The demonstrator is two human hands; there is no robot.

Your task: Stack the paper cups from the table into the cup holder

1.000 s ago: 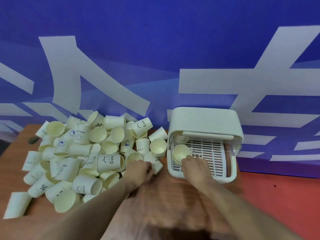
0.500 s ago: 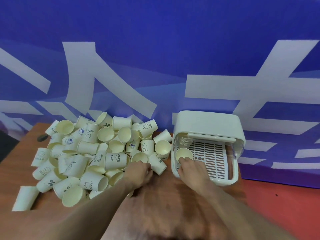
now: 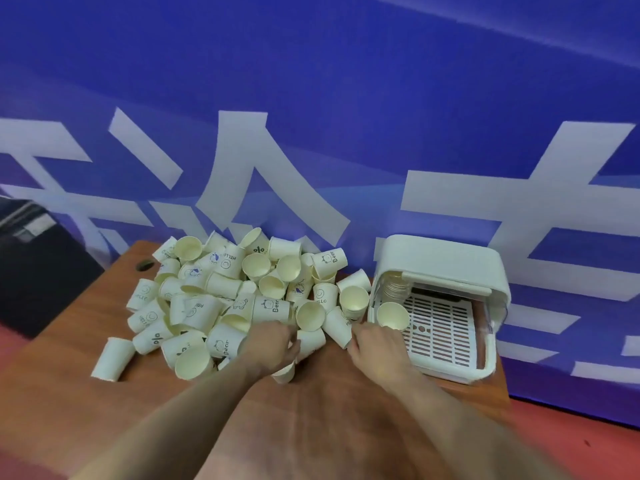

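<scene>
From the head camera, the view has swung up and to the left since the earlier frame, so more of the blue wall [image 3: 311, 98] shows and the cup holder [image 3: 446, 261] sits further right. The heap of paper cups [image 3: 239, 292] lies on the left half of the brown worktop [image 3: 329, 410], much as it lay half a second ago, with one cup [image 3: 112, 358] lying apart at its near left edge.

The left hand [image 3: 272, 348] is at the near side of the heap, as before, its fingers curled down among the cups; I cannot tell whether they grip one. A small cup [image 3: 284, 373] shows just under its wrist.

The right hand [image 3: 375, 344] has drawn back a little from the holder's tray [image 3: 440, 330]. Its fingertips [image 3: 391, 328] touch the lower rim of a cup [image 3: 393, 315] lying mouth-forward at the tray's front left corner, where it also lay before. The fingers look bent, though whether they pinch the cup is unclear. Behind that cup, a row of stacked cups [image 3: 396, 287] runs back under the holder's lid.
</scene>
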